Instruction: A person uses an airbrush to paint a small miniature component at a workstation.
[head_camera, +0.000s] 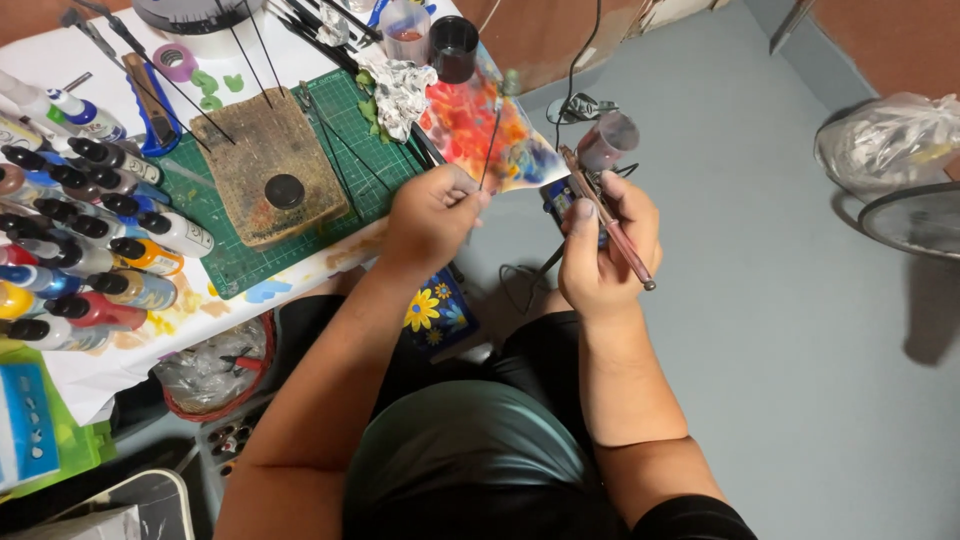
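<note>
Head view: right hand (600, 255) clamped round airbrush (607, 215), slim metal body, translucent cup up so paint stays in. Left hand (432, 212) pinches thin wire stick (490, 145), small greenish piece at tip, held off counter (60, 60) edge for spraying. Paint bottles (90, 230) rowed beside green cutting mat (365, 160).

Both bare forearms are reaching up from the lower middle of the frame toward its centre. The left hand (432, 212) is pinching closed, knuckles up. The right hand (605, 250) is curling shut, thumb lying on top, just right of centre.
</note>
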